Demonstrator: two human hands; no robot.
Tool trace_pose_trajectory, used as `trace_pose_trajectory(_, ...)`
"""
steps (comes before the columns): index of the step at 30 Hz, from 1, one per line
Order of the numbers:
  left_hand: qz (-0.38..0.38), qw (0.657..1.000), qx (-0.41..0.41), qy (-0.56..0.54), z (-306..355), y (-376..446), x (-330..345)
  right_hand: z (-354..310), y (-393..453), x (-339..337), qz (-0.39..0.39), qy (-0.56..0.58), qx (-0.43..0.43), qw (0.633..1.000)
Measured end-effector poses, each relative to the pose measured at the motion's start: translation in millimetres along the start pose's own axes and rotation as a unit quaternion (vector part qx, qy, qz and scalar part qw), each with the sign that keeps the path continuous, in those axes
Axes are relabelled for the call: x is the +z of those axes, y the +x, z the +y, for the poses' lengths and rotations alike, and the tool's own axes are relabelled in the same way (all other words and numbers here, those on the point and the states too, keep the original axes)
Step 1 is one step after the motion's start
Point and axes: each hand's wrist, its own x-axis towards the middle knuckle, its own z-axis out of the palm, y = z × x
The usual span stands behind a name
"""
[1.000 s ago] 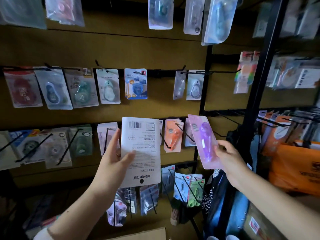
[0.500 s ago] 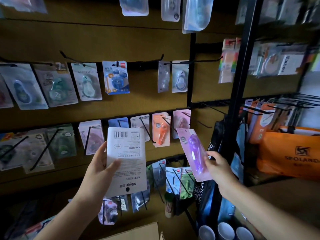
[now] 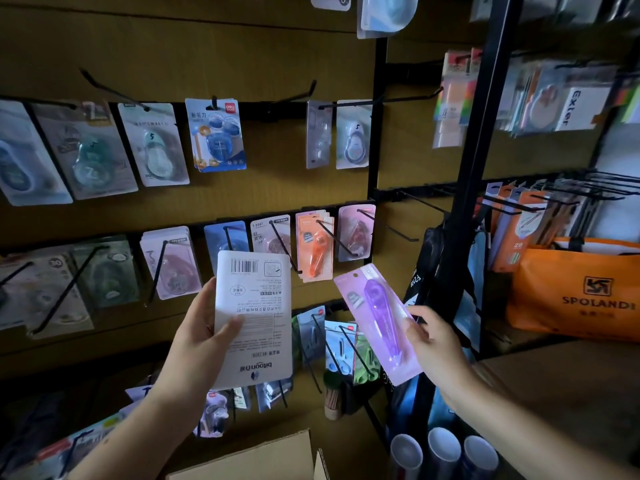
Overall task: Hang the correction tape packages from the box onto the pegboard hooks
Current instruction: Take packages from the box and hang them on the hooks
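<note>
Left hand [image 3: 204, 336] grips a white card-backed package stack [image 3: 252, 320] printed-side out, right hand [image 3: 434, 341] pinches a purple blister-packed correction tape [image 3: 379, 320] below the black pegboard hooks [image 3: 398, 227]; risk: tilted hang-hole misses hook tip, package drops.

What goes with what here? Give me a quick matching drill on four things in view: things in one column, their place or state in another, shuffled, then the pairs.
Things:
1. purple pack
2. white pack
3. orange pack
4. orange bag

Place or state:
A. hanging on a hook in the middle row
B. held in the right hand, front showing
C. standing at far right, beyond the black post
D. held in the left hand, printed back showing

Pairs: 1-B, 2-D, 3-A, 4-C
</note>
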Motion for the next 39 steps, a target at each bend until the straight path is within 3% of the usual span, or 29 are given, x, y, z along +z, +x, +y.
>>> trace_pose_trajectory(13,-0.009,0.999,0.004,0.030,-5,4,-1,-2,-3,1,-0.032,0.028,-0.058,0.997)
trace_pose_trajectory(17,-0.007,1.000,-0.003,0.027,-9,4,-1,-9,0,0,-0.005,0.058,-0.073,0.996)
trace_pose_trajectory(29,-0.010,1.000,-0.007,0.025,-12,3,-6,5,11,15,0.021,0.070,0.003,0.997)
trace_pose_trajectory(39,-0.030,0.999,0.025,-0.002,-11,15,9,-9,88,66,0.030,-0.034,0.066,0.997)
